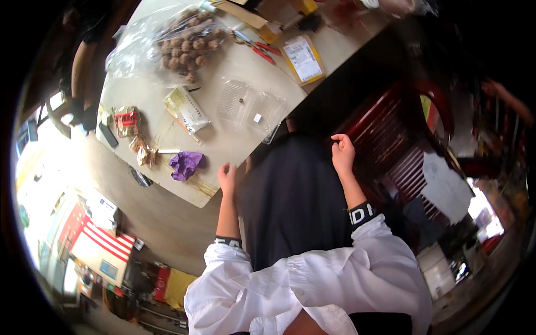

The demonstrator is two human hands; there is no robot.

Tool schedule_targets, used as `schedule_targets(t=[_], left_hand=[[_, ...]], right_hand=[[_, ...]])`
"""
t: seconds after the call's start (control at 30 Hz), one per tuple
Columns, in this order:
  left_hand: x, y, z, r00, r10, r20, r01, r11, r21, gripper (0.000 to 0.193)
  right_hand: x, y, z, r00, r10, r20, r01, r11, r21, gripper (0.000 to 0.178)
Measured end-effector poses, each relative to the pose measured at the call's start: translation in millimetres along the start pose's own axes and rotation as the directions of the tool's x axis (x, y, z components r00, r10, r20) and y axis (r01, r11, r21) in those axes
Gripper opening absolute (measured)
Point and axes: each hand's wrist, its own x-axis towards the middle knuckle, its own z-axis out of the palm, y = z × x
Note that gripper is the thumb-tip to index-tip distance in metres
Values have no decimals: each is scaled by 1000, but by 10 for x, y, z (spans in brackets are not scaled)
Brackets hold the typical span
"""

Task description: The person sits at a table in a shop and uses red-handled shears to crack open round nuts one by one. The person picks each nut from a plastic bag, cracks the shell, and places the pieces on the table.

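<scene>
My left hand (227,177) hovers just off the front corner of the pale table, with nothing seen in it. Its fingers are bent, the tips a little apart. Nearest to it on the table lies a crumpled purple wrapper (186,166). My right hand (343,154) is raised to the right of my dark-clothed lap (296,201), in front of a reddish wooden chair. Its index finger and thumb stand apart while the others curl in; nothing shows between them. Between and beyond my hands, a clear plastic clamshell box (237,106) lies unfolded on the table.
The table (223,151) also bears a clear bag of round brown walnuts (187,53), a white-green carton (188,109), red-handled pliers (262,53), a yellow labelled envelope (303,60) and gold wrappers (144,152). The wooden chair (396,128) at right carries a pale cloth (445,187).
</scene>
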Motion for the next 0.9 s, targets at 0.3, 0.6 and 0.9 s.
schedule_targets(t=[0.3,0.6,0.9], left_hand=[[-652,-1698,-1500,921,-372,114,215,730,649,42],[-544,-2009,-2065,845,-464,266,24,529,848,43],[-467,-1923,-2004,817,-446,366,-30,600,799,45]], right_hand=[[-1532,1254,509,971,103,-214,-180,906,-383,27],[-3216,2367,1571,843,519,143,-528,849,27,42],[-2957,1807,1403,834,508,214,-420,837,-350,27]])
